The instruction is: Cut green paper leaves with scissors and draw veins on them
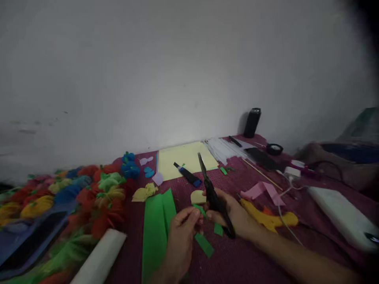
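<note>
My left hand (182, 232) is closed, its thumb and fingers pinching a small green strip (200, 210). In my right hand (233, 213) are black-handled scissors (213, 197), their blades pointing up and away; the fingertips come close to the same strip, and whether they touch it I cannot tell. Green scraps (204, 244) lie on the cloth just below the hands. Beside my left hand lie long green sheets (154, 228). A pale yellow rounded piece (197, 197) rests just beyond the fingers.
Colourful flower-like pieces (100, 193) crowd the left side near a white roll (100, 256). Towards the wall lie yellow sheets (174, 157), a box cutter (187, 174) and white sticks (225, 149). At right are a yellow glue gun (266, 217), pink strip (263, 190), cables and a black can (252, 123).
</note>
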`<action>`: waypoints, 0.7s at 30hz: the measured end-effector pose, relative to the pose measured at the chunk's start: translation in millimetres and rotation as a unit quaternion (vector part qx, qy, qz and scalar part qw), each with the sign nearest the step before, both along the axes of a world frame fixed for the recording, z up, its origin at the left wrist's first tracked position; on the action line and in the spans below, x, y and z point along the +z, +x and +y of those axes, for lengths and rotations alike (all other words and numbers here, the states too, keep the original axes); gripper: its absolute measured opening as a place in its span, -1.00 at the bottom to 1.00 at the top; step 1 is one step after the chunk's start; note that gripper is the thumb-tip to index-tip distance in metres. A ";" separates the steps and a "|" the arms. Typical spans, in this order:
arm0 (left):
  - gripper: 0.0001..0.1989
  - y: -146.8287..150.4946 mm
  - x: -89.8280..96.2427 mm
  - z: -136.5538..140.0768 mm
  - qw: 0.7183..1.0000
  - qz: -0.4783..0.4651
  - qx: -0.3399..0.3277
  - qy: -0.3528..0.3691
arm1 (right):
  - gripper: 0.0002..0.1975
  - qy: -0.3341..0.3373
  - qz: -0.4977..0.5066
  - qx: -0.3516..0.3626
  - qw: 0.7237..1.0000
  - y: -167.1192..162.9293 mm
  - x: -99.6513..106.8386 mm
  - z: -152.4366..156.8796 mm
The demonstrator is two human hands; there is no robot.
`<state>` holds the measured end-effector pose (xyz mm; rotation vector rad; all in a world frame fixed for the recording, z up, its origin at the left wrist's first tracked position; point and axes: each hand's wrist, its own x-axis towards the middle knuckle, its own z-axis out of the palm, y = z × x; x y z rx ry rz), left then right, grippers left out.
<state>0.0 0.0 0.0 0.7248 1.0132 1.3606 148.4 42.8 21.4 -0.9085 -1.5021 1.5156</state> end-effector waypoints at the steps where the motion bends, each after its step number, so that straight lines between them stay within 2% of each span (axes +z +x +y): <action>1: -0.71 0.9 0.6 -0.1 1.000 -0.004 0.001 -0.002 | -0.58 0.003 0.001 0.002 1.000 0.6 0.0 0.1; 8: -0.75 5.3 1.1 -0.4 0.999 -0.029 -0.020 0.004 | -0.57 0.020 0.038 0.032 0.999 2.8 -3.2 1.0; 12: -0.83 3.6 0.4 -1.8 0.998 -0.036 -0.041 0.034 | -0.55 0.011 0.069 0.048 0.996 4.5 -6.9 2.7; 14: -0.82 0.8 -0.7 -2.7 0.996 -0.020 -0.055 0.063 | -0.56 -0.009 0.082 0.054 0.995 5.7 -9.1 3.6; 17: -0.71 -3.8 -2.2 -3.0 0.991 0.030 -0.082 0.105 | -0.56 -0.042 0.099 0.072 0.992 7.1 -11.8 4.3; 21: -0.79 -7.1 1.7 -0.9 0.980 0.092 -0.112 0.139 | -0.54 -0.067 0.113 0.099 0.986 8.0 -13.7 4.7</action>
